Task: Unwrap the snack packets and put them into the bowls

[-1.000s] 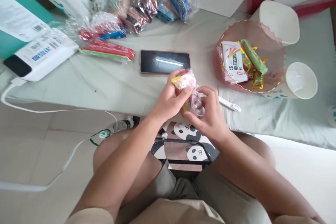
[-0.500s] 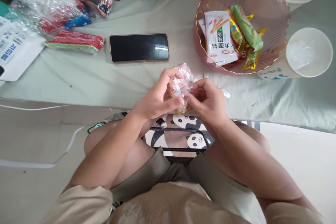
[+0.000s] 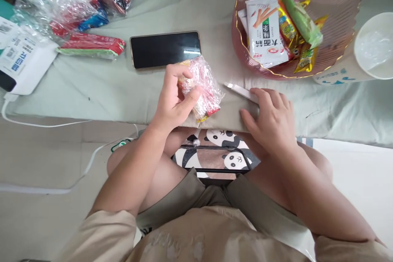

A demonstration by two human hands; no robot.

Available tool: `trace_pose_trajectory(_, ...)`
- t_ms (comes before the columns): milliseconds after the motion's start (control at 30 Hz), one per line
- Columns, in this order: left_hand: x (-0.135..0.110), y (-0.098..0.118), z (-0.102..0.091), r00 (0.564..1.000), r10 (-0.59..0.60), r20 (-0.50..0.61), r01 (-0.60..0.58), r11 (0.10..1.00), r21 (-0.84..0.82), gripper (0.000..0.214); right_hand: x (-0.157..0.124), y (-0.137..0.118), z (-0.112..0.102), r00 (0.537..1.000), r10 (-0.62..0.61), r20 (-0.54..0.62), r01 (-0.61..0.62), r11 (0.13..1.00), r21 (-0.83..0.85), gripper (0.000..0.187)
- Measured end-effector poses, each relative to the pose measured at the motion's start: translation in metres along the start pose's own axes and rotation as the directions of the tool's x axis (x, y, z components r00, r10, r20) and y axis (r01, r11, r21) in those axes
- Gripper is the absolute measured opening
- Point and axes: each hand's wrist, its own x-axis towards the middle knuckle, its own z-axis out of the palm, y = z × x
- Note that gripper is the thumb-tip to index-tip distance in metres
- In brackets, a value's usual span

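Observation:
My left hand [image 3: 176, 94] is closed around a crinkled clear plastic snack bag [image 3: 205, 90], with thumb and fingers pressed into the wrap. Red and yellow packaging shows through the plastic at its lower end. To the right, my right hand [image 3: 272, 116] rests on the cloth near the table edge. Its fingertips touch the rear end of a slim white utility knife [image 3: 241, 91], whose tip points left toward the bag. The thumb stays apart from the knife. Just behind the bag lies a dark-screened phone [image 3: 166, 50].
A pink gold-rimmed bowl [image 3: 238, 45] holds several snack packets. Beside it stands a white cup [image 3: 376, 45] with clear plastic inside. Wrapped snacks [image 3: 92, 45] and a white power bank [image 3: 33, 65] with a cable lie at the left. A panda-patterned surface [image 3: 211, 159] shows below the table edge.
My right hand has let go of the bag and moved right onto the white knife. My left hand has shifted left and up with the bag. The view has moved slightly.

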Motion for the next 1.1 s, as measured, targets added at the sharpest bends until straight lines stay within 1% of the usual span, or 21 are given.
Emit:
trace_pose_trajectory(67,0.002,0.003,-0.002,0.999,0.043,0.005,-0.043,0.999,-0.016,0.026,-0.002,0.002,0.001,0.999,0.032,0.016,-0.032,0.999,-0.007,0.030)
trace_pose_trajectory(133,0.003,0.009,-0.002,0.998,0.053,0.039,-0.052,0.998,-0.045,0.021,-0.001,0.002,-0.001,0.999,0.042,-0.013,-0.041,0.996,0.073,0.020)
trace_pose_trajectory(200,0.004,0.015,-0.001,0.995,0.041,0.094,-0.035,0.997,-0.063,0.018,0.000,-0.002,-0.004,0.997,0.065,-0.037,-0.053,0.964,0.262,0.015)
trace_pose_trajectory(233,0.004,0.017,0.000,0.992,0.032,0.124,-0.025,0.998,-0.064,0.016,0.001,-0.006,-0.005,0.996,0.090,-0.020,-0.075,0.915,0.397,0.013)
trace_pose_trajectory(267,0.004,0.019,0.001,0.989,0.027,0.148,-0.018,0.998,-0.065,0.016,0.001,-0.011,-0.006,0.993,0.119,0.029,-0.115,0.831,0.544,0.013)
trace_pose_trajectory(300,0.003,0.020,0.002,0.986,0.025,0.163,-0.014,0.998,-0.068,0.016,0.000,-0.016,-0.007,0.985,0.134,0.105,-0.169,0.713,0.681,0.013)
trace_pose_trajectory(333,0.003,0.021,0.004,0.985,0.025,0.169,-0.012,0.997,-0.076,0.018,-0.001,-0.022,-0.007,0.973,0.128,0.194,-0.232,0.574,0.786,0.015)
trace_pose_trajectory(367,0.002,0.021,0.005,0.986,0.026,0.167,-0.012,0.996,-0.085,0.019,-0.002,-0.027,-0.006,0.956,0.103,0.276,-0.293,0.439,0.849,0.019)
trace_pose_trajectory(400,0.001,0.020,0.006,0.987,0.031,0.161,-0.016,0.995,-0.095,0.021,-0.003,-0.033,-0.006,0.937,0.073,0.343,-0.347,0.330,0.878,0.024)
trace_pose_trajectory(433,0.000,0.020,0.006,0.987,0.034,0.159,-0.018,0.995,-0.102,0.022,-0.003,-0.038,-0.006,0.920,0.051,0.388,-0.387,0.255,0.886,0.028)
trace_pose_trajectory(467,0.000,0.019,0.007,0.986,0.037,0.164,-0.020,0.994,-0.105,0.022,-0.002,-0.043,-0.006,0.906,0.044,0.420,-0.419,0.211,0.883,0.032)
trace_pose_trajectory(500,-0.001,0.018,0.008,0.983,0.041,0.180,-0.022,0.994,-0.107,0.021,0.000,-0.047,-0.006,0.894,0.052,0.445,-0.446,0.186,0.875,0.036)
trace_pose_trajectory(567,-0.001,0.016,0.010,0.974,0.065,0.217,-0.039,0.992,-0.119,0.024,0.005,-0.054,-0.007,0.861,0.073,0.503,-0.509,0.145,0.849,0.041)
trace_pose_trajectory(633,-0.001,0.015,0.012,0.970,0.085,0.226,-0.055,0.989,-0.136,0.029,0.010,-0.058,-0.010,0.816,0.067,0.574,-0.578,0.094,0.811,0.046)
trace_pose_trajectory(667,-0.001,0.014,0.013,0.974,0.094,0.208,-0.065,0.988,-0.143,0.030,0.013,-0.060,-0.011,0.794,0.053,0.605,-0.608,0.065,0.791,0.050)
trace_pose_trajectory(733,0.000,0.011,0.014,0.986,0.103,0.130,-0.084,0.986,-0.146,0.032,0.017,-0.062,-0.013,0.763,0.030,0.645,-0.646,0.011,0.763,0.055)
trace_pose_trajectory(800,0.001,0.008,0.014,0.995,0.098,0.037,-0.092,0.985,-0.143,0.033,0.018,-0.063,-0.014,0.742,0.017,0.670,-0.670,-0.014,0.743,0.059)
trace_pose_trajectory(867,0.005,0.004,0.012,0.996,0.085,-0.039,-0.090,0.985,-0.147,0.036,0.017,-0.063,-0.014,0.721,0.003,0.693,-0.693,-0.001,0.721,0.060)
trace_pose_trajectory(933,0.008,0.000,0.008,0.993,0.064,-0.097,-0.081,0.982,-0.173,0.038,0.015,-0.063,-0.015,0.700,-0.010,0.714,-0.713,0.035,0.700,0.059)
trace_pose_trajectory(1033,0.015,-0.004,-0.001,0.987,0.032,-0.157,-0.076,0.956,-0.282,0.037,0.011,-0.061,-0.017,0.679,-0.027,0.734,-0.729,0.094,0.678,0.056)
trace_pose_trajectory(1100,0.019,-0.007,-0.008,0.981,0.003,-0.193,-0.076,0.924,-0.376,0.036,0.009,-0.057,-0.019,0.678,-0.041,0.733,-0.722,0.149,0.676,0.052)
